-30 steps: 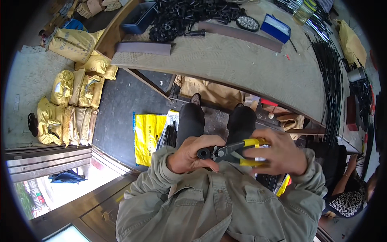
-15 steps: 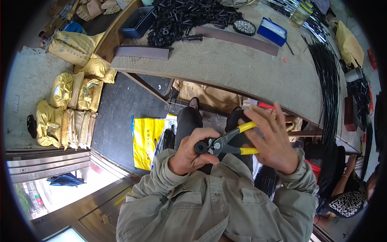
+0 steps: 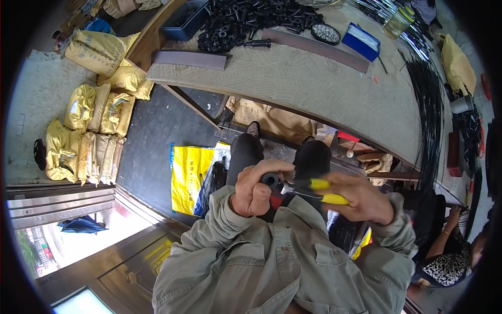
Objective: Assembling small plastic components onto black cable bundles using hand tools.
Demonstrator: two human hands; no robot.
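Left fingers [image 3: 260,194] holding tube [image 3: 271,181], right fingers [image 3: 344,183] on pliers [image 3: 332,199]

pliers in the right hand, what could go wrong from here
The pliers in the right hand have their head close to the left hand, so a slip might nip a finger or thumb.

The black part is held in the air over the legs, not braced on the table, so it could twist or drop if the left hand's grip loosens.
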